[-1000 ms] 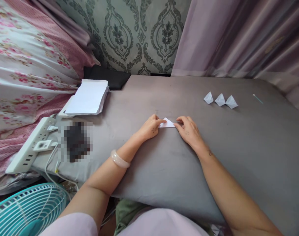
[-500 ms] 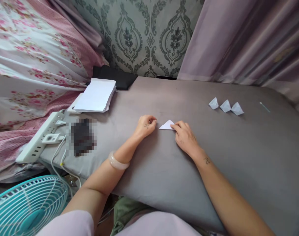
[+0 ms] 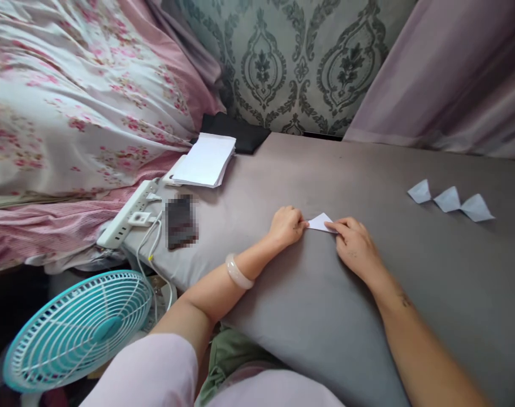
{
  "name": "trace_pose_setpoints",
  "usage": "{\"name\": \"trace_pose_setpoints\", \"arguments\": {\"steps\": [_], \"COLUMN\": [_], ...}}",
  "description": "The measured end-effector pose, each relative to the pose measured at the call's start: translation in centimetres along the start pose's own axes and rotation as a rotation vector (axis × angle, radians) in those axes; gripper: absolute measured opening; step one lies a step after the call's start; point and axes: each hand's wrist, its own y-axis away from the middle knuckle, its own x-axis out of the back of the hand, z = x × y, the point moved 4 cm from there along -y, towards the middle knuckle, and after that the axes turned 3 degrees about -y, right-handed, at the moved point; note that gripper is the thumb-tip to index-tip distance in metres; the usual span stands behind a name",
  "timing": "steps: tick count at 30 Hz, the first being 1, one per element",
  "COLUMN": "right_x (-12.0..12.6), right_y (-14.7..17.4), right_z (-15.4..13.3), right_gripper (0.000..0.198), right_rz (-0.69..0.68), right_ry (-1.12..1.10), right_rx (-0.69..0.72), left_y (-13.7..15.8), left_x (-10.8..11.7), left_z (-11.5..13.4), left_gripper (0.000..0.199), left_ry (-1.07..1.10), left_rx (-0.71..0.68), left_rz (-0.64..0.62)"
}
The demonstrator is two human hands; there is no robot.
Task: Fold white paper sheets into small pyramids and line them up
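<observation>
A small white folded paper triangle (image 3: 319,221) lies on the grey cloth surface with its point facing away from me. My left hand (image 3: 288,226) is closed, its fingertips pinching the triangle's left corner. At the right corner, the thumb and fingers of my right hand (image 3: 355,244) are closed on the paper. Part of each corner is hidden under my fingers. Off to the right stand three folded white paper pieces (image 3: 448,199) in a row, close to one another.
A stack of white paper (image 3: 207,160) lies at the back left, by a flat black item (image 3: 244,134). Nearer are a power strip (image 3: 128,216) with plugs and white cables, and a blurred-out dark object (image 3: 181,221). A turquoise fan (image 3: 81,333) stands at the lower left.
My left hand has come to the triangle and taken its left corner; before, it was apart from it. The view has swung left, so everything appears shifted rightward.
</observation>
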Motion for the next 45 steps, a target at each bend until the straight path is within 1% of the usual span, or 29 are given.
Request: {"name": "trace_pose_setpoints", "arguments": {"steps": [3,6,8,9,10,11,12,13,15,16,17,19,20,21,22,23,24,25,27,29,31,34,39,42,45], "right_x": [-0.1,-0.1,-0.1,0.0,0.0,0.0,0.0,-0.1,-0.1,-0.2,-0.1,0.5,1.1,2.0,2.9,3.6,4.1,4.2,3.8,3.1,2.8,3.0,3.2,3.0,2.6], "right_y": [-0.2,-0.3,-0.2,-0.2,-0.2,-0.1,-0.1,0.0,0.0,-0.1,-0.2,-0.5,-0.6,-0.5,-0.2,0.1,0.2,0.3,0.5,0.8,1.1,1.2,1.3,1.4,1.5], "right_z": [0.2,0.2,0.1,-0.1,-0.2,-0.3,-0.3,-0.3,-0.2,-0.1,0.1,0.8,1.4,2.2,2.7,2.8,2.6,2.2,1.2,0.4,-0.1,-0.3,0.2,0.4,0.5], "right_gripper": [0.043,0.043,0.043,0.043,0.043,0.044,0.044,0.044,0.044,0.044,0.043,0.041,0.041,0.042,0.044,0.043,0.042,0.041,0.040,0.039,0.038,0.040,0.042,0.042,0.040], "right_rz": [0.001,-0.002,-0.008,-0.011,-0.015,-0.018,-0.015,-0.011,0.003,0.009,0.022,0.101,0.201,0.367,0.541,0.633,0.639,0.577,0.354,0.155,0.038,-0.045,-0.182,-0.209,-0.203], "right_ry": [-0.032,-0.034,-0.035,-0.037,-0.042,-0.043,-0.042,-0.042,-0.055,-0.081,-0.130,-0.296,-0.403,-0.472,-0.476,-0.433,-0.377,-0.317,-0.193,-0.084,-0.011,0.053,0.133,0.136,0.128], "right_rx": [0.002,-0.018,-0.024,-0.021,-0.016,-0.014,-0.016,-0.018,-0.010,0.001,0.011,-0.002,-0.054,-0.125,-0.179,-0.182,-0.156,-0.124,-0.088,-0.108,-0.136,-0.164,-0.179,-0.204,-0.208], "left_y": [-0.1,0.0,0.0,-0.1,-0.2,-0.3,-0.4,-0.5,-0.6,-0.7,-0.8,-1.1,-1.2,-1.2,-1.3,-1.3,-1.3,-1.3,-1.3,-1.4,-1.5,-1.6,-1.6,-1.6,-1.9], "left_x": [0.2,0.2,0.2,0.2,0.3,0.4,0.3,0.2,-0.4,-0.7,-1.0,-1.4,-1.5,-1.5,-1.5,-1.5,-1.5,-1.5,-1.5,-1.5,-1.6,-1.7,-1.8,-1.4,-0.8], "left_z": [-0.2,-0.6,-0.9,-1.0,-1.0,-0.7,-0.3,0.3,1.6,2.1,2.5,2.7,2.6,2.5,2.4,2.3,2.2,2.2,2.1,2.2,2.2,2.2,1.9,1.9,2.2], "left_gripper": [0.019,0.016,0.012,0.012,0.016,0.019,0.021,0.024,0.029,0.031,0.033,0.036,0.037,0.039,0.040,0.040,0.041,0.041,0.040,0.040,0.040,0.040,0.042,0.044,0.035], "left_ry": [0.010,0.026,0.043,0.055,0.066,0.076,0.090,0.105,0.119,0.116,0.106,0.091,0.095,0.104,0.117,0.129,0.139,0.145,0.148,0.139,0.125,0.117,0.139,0.217,0.285], "left_rx": [0.002,-0.025,-0.058,-0.074,-0.105,-0.155,-0.230,-0.324,-0.511,-0.579,-0.617,-0.619,-0.605,-0.594,-0.586,-0.582,-0.579,-0.576,-0.569,-0.559,-0.554,-0.550,-0.539,-0.512,-0.429], "left_rz": [-0.041,-0.047,-0.005,0.039,0.117,0.189,0.235,0.250,0.191,0.137,0.087,0.032,0.023,0.019,0.017,0.016,0.015,0.016,0.020,0.023,0.020,0.019,0.013,0.012,-0.030]}}
